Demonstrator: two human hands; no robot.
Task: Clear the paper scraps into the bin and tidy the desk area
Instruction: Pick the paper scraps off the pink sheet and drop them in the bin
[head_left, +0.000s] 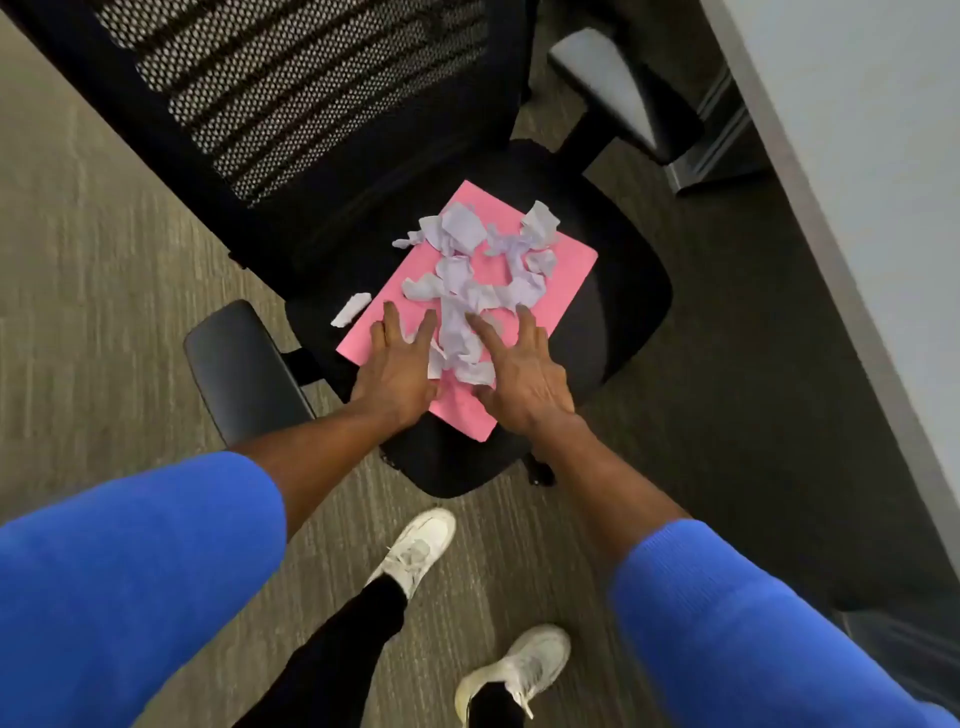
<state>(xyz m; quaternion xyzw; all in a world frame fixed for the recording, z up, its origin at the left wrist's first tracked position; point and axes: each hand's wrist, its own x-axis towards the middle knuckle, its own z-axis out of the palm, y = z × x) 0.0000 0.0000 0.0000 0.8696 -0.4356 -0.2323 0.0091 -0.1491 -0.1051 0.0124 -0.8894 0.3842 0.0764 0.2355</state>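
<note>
**Crumpled scraps heaped on office chair**

Head view, frame centre: torn, crumpled pale-lilac paper scraps (470, 283) lie on a flat pink paper sheet (563, 270) atop a black padded chair seat (631, 306). Left hand (397, 371) and right hand (522, 376), fingers spread flat, bracket the nearest scraps.

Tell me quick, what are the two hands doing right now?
Left hand: open, flat on the pink sheet, holding nothing.
Right hand: open, fingers spread on the paper scraps, nothing gripped yet.

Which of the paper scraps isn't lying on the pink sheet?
The lone white scrap left of the pink sheet; it lies directly on the black chair seat, while the others sit on the sheet.
</note>
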